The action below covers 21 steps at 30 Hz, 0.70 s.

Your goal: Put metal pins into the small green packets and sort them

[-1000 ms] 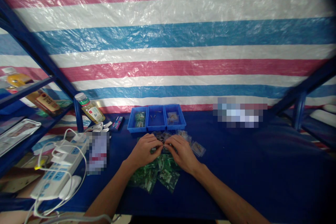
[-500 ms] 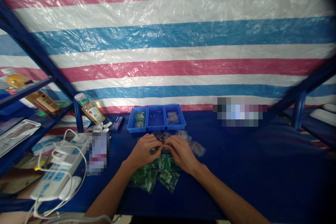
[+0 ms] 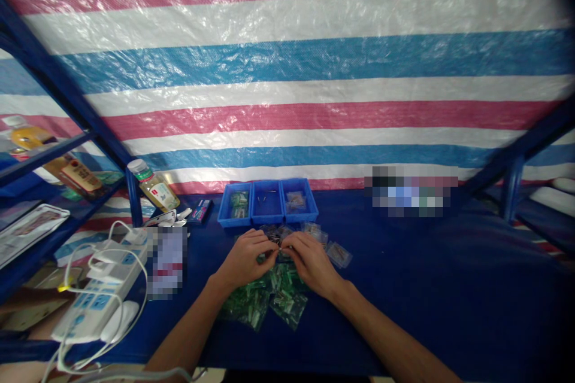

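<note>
To the right of the right hand (image 3: 314, 266), beyond some clear bags (image 3: 339, 255), the bench (image 3: 426, 293) offers wide free room, which the blue frame post (image 3: 512, 191) bounds. Ahead of the left hand (image 3: 249, 257), three blue trays (image 3: 268, 209) stand in the way, and the striped sheet (image 3: 314, 114) closes the back. On the left, a power strip (image 3: 96, 299) with loose cables leaves only a narrow passage.

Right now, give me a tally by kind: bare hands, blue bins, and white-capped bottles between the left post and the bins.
Bare hands: 2, the left hand and the right hand
Blue bins: 3
White-capped bottle: 1
Total: 6
Left out: the heaped green packets, too overlapped to count.
</note>
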### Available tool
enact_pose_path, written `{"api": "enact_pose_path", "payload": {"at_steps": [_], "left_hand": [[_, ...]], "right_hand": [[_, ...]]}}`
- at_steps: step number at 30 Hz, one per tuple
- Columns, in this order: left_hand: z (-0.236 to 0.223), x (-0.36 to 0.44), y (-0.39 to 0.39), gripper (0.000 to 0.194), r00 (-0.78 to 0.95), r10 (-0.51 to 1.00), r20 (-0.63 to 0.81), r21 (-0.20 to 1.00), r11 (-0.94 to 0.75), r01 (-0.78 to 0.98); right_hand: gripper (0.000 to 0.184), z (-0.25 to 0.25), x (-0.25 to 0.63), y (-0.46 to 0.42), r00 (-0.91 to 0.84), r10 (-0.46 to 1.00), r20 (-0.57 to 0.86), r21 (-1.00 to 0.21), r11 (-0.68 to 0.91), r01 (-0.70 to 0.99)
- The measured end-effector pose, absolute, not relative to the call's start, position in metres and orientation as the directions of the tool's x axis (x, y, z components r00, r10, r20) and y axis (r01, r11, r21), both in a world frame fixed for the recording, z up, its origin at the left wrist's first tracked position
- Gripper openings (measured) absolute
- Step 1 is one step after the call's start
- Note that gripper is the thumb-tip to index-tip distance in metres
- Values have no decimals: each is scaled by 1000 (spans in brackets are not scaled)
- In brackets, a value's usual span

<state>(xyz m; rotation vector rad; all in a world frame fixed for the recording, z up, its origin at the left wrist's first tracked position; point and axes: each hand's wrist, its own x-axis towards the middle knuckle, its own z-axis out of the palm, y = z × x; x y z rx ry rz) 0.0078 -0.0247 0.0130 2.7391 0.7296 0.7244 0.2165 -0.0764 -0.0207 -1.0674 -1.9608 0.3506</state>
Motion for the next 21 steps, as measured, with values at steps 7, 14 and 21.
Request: {"api": "enact_pose_path", "payload": {"at_steps": [7, 14, 21], "left_hand": [[15, 8, -25, 11, 760, 506, 407, 335, -857, 391], [13, 6, -24, 13, 752, 515, 410, 348, -851, 393], [13, 7, -24, 11, 755, 509, 413, 339, -856, 391]], "right_hand": [[11, -17, 217, -78, -270, 812, 517, -593, 568, 571], [16, -21, 217, -77, -322, 788, 524, -567, 605, 559], [14, -18, 218, -77, -323, 795, 513, -560, 596, 576]]}}
